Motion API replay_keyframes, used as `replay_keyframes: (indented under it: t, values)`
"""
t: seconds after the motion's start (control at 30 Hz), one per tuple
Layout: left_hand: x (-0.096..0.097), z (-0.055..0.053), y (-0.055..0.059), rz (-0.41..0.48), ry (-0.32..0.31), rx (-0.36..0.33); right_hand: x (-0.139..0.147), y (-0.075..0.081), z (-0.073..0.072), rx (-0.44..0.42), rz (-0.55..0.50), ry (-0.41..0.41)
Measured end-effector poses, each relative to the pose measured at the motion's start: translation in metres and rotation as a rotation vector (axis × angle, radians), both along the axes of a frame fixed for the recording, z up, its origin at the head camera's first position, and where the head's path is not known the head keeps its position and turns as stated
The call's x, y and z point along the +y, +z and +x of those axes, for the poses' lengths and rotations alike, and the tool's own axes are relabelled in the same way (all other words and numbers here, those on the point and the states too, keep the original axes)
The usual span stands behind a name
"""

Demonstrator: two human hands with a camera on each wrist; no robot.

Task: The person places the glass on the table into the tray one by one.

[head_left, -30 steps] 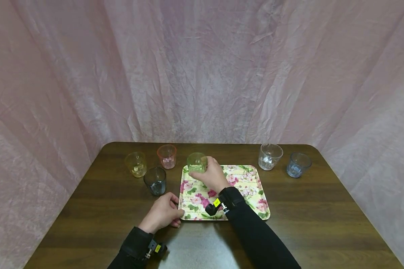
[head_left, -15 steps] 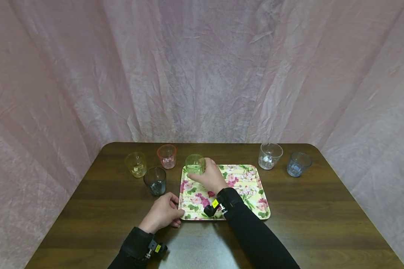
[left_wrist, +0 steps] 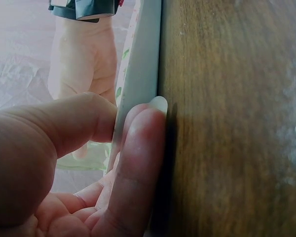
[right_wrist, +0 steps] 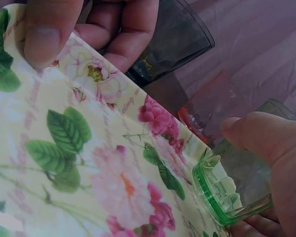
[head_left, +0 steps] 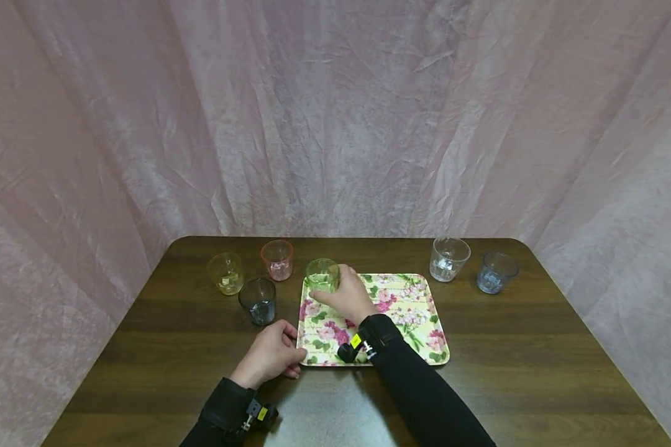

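Note:
My right hand (head_left: 351, 297) grips a clear green glass (head_left: 321, 275) around its side, over the far left corner of a floral tray (head_left: 405, 329). In the right wrist view the green glass (right_wrist: 237, 185) has its thick base right at the tray's patterned surface (right_wrist: 89, 143). My left hand (head_left: 271, 352) pinches the tray's left edge near the front corner. Seen from the left wrist, the thumb (left_wrist: 84, 121) lies over the tray's rim (left_wrist: 138, 64) and a finger (left_wrist: 140, 148) is beneath it, close to the table.
Left of the tray stand a yellow glass (head_left: 226, 274), a pink glass (head_left: 278, 261) and a dark grey glass (head_left: 258, 302). A clear glass (head_left: 448, 261) and a blue glass (head_left: 495, 273) stand to its right. A pink curtain (head_left: 335, 124) hangs behind the wooden table (head_left: 514, 360).
My right hand has moved the green glass slightly left and down, closer to the tray's far left corner. My left hand has stayed at the tray's edge.

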State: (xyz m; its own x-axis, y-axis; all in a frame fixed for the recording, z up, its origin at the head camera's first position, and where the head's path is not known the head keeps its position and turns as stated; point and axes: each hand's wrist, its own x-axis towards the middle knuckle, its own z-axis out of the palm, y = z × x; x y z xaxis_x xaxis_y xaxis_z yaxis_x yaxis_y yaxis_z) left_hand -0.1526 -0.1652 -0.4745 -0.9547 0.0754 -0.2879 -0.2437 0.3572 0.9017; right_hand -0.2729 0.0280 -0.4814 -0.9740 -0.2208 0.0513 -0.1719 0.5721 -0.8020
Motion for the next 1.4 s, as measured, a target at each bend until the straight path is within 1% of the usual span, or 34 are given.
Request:
replay_keyframes:
  t: [0.2,0.37,0.6,0.77,1.03,1.23,1.4]
  values:
    - [0.000,0.000,0.000,-0.001,0.000,-0.001,-0.001,-0.002,-0.001,0.000,0.003,-0.005]
    - [0.000,0.000,0.001,-0.008,0.003,-0.010,0.002,-0.001,0.001,-0.018,-0.008,0.006]
    - [0.001,-0.001,0.000,-0.029,0.018,-0.035,0.011,0.006,0.005,-0.066,-0.037,0.008]
    - [0.001,-0.001,0.002,-0.031,0.025,-0.034,0.017,0.012,0.008,-0.061,-0.075,0.012]
    - [0.002,0.000,0.002,-0.014,0.029,-0.031,0.032,0.022,0.014,-0.040,-0.088,0.005]
    - [0.002,-0.001,0.002,-0.019,0.030,-0.028,0.046,0.025,0.017,-0.067,-0.129,0.006]
    - [0.002,-0.002,0.000,-0.027,0.035,-0.024,0.058,0.026,0.017,-0.060,-0.138,-0.003]
